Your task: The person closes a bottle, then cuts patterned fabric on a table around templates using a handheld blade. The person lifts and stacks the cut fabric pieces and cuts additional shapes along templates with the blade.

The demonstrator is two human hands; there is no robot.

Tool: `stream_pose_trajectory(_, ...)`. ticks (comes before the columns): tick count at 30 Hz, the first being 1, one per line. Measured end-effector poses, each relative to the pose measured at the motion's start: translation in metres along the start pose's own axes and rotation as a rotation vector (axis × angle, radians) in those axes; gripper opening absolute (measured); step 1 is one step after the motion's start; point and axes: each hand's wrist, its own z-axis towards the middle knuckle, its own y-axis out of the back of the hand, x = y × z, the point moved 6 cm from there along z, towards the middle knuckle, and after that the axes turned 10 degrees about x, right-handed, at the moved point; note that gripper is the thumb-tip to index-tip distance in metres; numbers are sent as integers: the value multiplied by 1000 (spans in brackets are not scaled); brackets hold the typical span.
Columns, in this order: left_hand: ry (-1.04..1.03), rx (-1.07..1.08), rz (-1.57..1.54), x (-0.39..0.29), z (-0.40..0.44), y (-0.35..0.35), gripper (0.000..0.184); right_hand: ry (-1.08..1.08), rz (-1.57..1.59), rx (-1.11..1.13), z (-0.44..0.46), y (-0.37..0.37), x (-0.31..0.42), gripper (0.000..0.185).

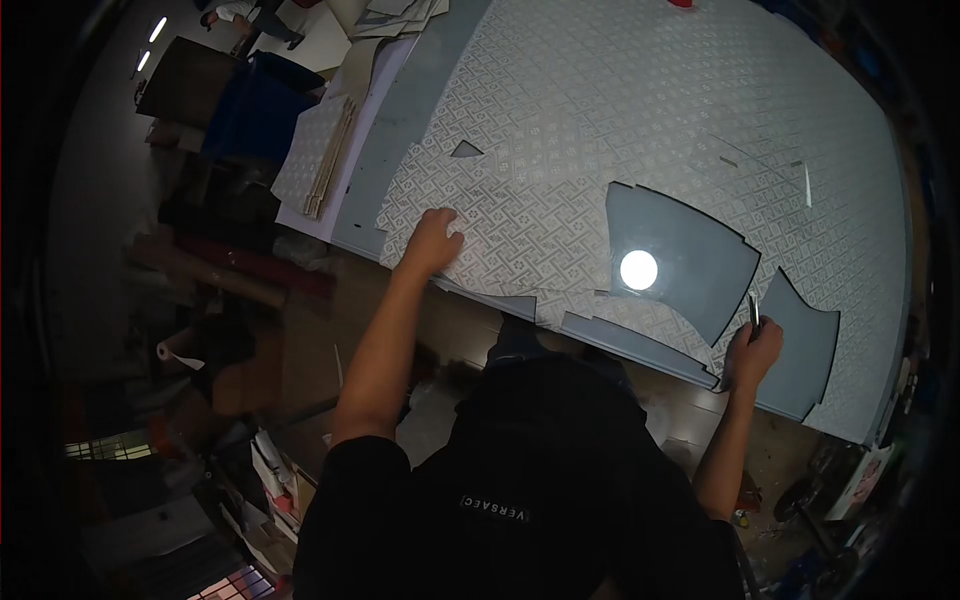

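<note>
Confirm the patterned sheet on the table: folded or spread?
Spread: the patterned sheet covers most of the table, its pattern running from near edge to far. Can't tell whether it's several layers.

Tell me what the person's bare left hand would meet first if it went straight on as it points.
Along the pale, lattice-patterned sheet, the left hand would probably first reach the small, grey, triangular patch, though the hand's height above the sheet is hard to judge.

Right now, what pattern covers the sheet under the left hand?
The sheet shows grey crisscross bands; see head view.
</note>
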Motion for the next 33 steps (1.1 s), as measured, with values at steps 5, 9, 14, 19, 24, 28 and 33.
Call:
stream_pose_trajectory(5, 288, -57, 37, 19, 23, 7, 78, 172, -119, -358, -5, 8, 59, 28)
stream_pose_trajectory(9, 167, 114, -244, 62, 51, 6, 46, 62, 667, 25, 12, -52, 137, 23)
stream_pose_trajectory(14, 133, -156, -185, 104, 48, 72, 30, -198, 1214, 587, -3, -122, 281, 24)
stream_pose_trajectory(19, 152, -179, -18, 146, 52, 99, 25, -404, 1278, 671, -23, -150, 366, 28)
stream_pose_trajectory(24, 80, -360, 89, 141, 52, 101, 25, -456, 1637, 418, 18, -191, 358, 26)
stream_pose_trajectory(28, 250, -280, -115, 163, 66, 90, 27, -569, 1684, 543, 63, -201, 373, 19)
stream_pose_trajectory(33, 215, -345, -312, 152, 50, 96, 38, -386, 1445, 845, 75, -213, 411, 13)
